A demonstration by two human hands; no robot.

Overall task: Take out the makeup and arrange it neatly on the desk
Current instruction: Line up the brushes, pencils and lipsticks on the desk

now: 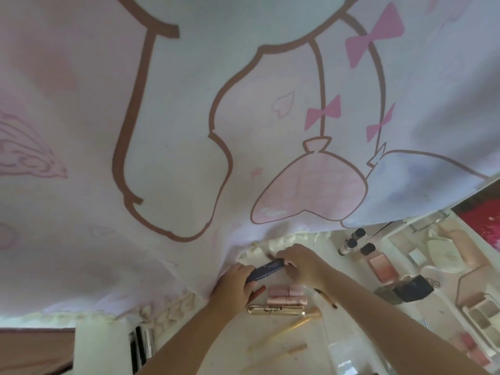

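Both hands hold one dark blue makeup tube (pixel 266 270) just above the white desk (pixel 319 336). My left hand (pixel 234 282) grips its lower left end, and my right hand (pixel 300 262) pinches its upper right end. Below the tube lie pink lipstick tubes (pixel 286 294), a gold tube (pixel 276 310), a red pencil (pixel 258 291) and thin gold pencils (pixel 293 327). To the right stand small dark-capped bottles (pixel 351 242), a pink blush bottle (pixel 378 262), a dark box (pixel 408 289) and an eyeshadow palette (pixel 484 318).
A large pink and white cartoon-print curtain (pixel 189 131) hangs over the back of the desk and fills most of the view. A clear bottle (pixel 345 357) lies near the front. Dark and silver tubes (pixel 142 347) stand at the lower left.
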